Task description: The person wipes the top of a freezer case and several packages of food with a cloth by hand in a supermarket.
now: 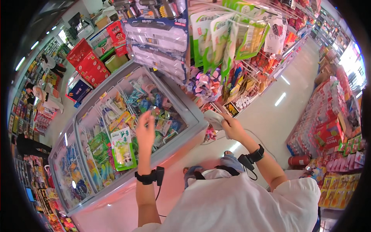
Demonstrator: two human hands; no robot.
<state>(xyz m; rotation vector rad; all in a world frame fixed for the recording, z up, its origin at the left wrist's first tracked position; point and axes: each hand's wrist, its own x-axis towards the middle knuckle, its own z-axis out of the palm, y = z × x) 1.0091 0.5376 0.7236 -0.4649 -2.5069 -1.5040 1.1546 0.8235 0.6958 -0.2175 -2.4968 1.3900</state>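
My left hand (145, 130) hovers over the glass top of a chest freezer (187, 114), its fingers loosely bent and nothing visible in them. Beside it, a green-and-white snack pouch (123, 149) with a clear window lies on the glass. My right hand (233, 127) grips a folded white cloth (214, 119) just past the freezer's right corner. Similar green-and-white pouches (220, 37) hang from metal hooks on the display rack ahead. Under the glass are wire baskets filled with packaged frozen goods. Each wrist wears a black strap with a cable.
Red cartons (88, 63) are stacked behind the freezer. To the right run an aisle floor (285, 95), piled wrapped goods (316, 119) and a red fire extinguisher (299, 160). A cable lies on the floor near my feet. Other people (52, 65) stand in the left aisle.
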